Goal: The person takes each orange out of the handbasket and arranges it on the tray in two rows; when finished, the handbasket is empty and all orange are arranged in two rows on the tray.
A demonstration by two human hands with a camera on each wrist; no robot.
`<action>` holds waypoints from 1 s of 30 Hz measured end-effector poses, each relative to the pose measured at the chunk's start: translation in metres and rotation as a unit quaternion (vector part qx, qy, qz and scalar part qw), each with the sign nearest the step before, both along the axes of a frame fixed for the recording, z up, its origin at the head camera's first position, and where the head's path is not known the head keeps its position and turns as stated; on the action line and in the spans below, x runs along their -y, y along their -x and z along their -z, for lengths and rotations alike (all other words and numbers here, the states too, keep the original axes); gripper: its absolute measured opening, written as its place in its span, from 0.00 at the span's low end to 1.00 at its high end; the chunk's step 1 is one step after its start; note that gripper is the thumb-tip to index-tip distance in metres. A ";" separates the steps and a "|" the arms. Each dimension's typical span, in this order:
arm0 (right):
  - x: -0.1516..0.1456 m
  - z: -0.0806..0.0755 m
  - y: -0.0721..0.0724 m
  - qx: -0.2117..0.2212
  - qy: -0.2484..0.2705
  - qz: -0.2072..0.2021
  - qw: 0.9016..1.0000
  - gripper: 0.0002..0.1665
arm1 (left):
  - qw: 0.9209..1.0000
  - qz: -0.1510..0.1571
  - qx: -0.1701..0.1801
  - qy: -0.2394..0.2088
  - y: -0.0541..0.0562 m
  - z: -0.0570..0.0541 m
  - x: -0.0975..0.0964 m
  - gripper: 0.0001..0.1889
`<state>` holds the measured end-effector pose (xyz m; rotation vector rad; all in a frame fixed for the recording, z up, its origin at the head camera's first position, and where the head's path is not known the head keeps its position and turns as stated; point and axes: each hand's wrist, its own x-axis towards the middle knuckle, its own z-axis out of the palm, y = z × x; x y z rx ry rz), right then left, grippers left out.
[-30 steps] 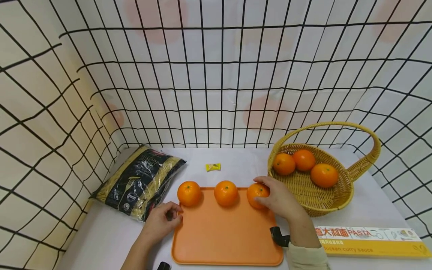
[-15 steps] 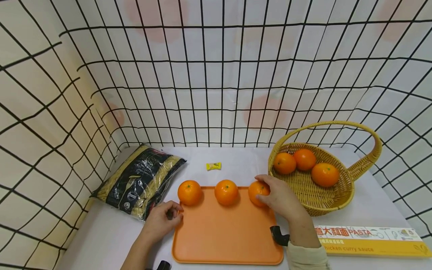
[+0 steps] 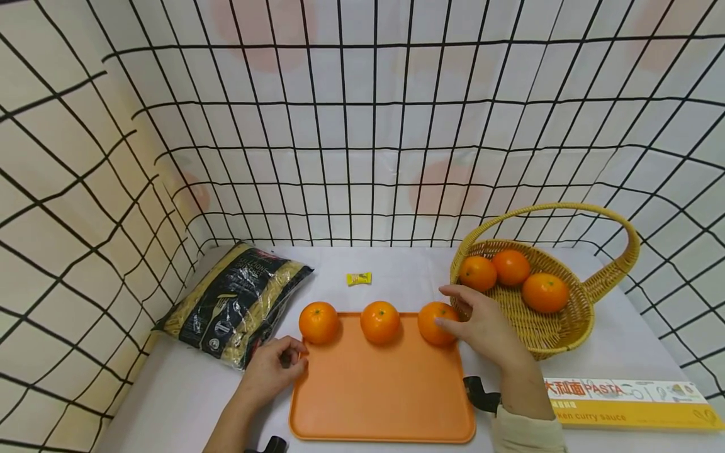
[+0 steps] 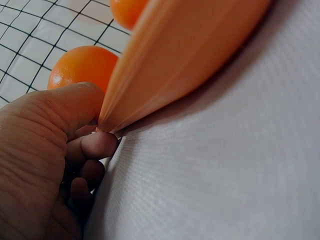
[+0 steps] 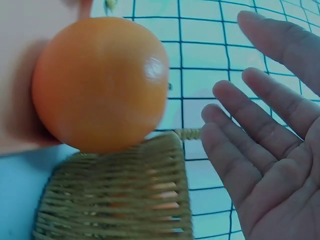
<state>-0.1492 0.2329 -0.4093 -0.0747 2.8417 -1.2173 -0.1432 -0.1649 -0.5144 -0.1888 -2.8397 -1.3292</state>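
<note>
An orange tray (image 3: 379, 390) lies on the white table with a row of three oranges along its far edge: a left orange (image 3: 318, 323), a middle orange (image 3: 380, 322) and a right orange (image 3: 438, 323). My left hand (image 3: 273, 370) pinches the tray's left rim between thumb and forefinger; the left wrist view shows the tray edge (image 4: 165, 65) at those fingertips. Beside the right orange, my right hand (image 3: 486, 324) holds nothing. In the right wrist view its fingers (image 5: 250, 125) are spread, and a gap separates them from that orange (image 5: 102, 85).
A wicker basket (image 3: 527, 336) with three oranges stands at the right, its handle arching up. A pasta bag (image 3: 235, 305) lies at the left, a yellow packet (image 3: 359, 278) behind the tray, and a pasta box (image 3: 634, 406) at the right front. Black wire grid encloses the back and sides.
My right hand has let go of the right orange and drawn away to the right, its fingers widening. That orange shifted slightly right. My left hand has stayed at the tray's rim.
</note>
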 end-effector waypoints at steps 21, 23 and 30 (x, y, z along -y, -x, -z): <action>-0.077 -0.010 -0.013 -0.028 -0.115 0.081 0.990 0.46 | 0.999 0.005 -0.031 0.009 0.001 -0.002 -0.001 0.11; -0.090 -0.008 -0.012 -0.034 -0.128 0.081 0.988 0.46 | 0.999 0.006 -0.031 0.006 0.001 -0.002 -0.001 0.11; -0.123 -0.003 -0.007 -0.025 -0.158 0.100 0.982 0.49 | 0.999 0.008 -0.037 0.006 -0.001 -0.001 0.001 0.11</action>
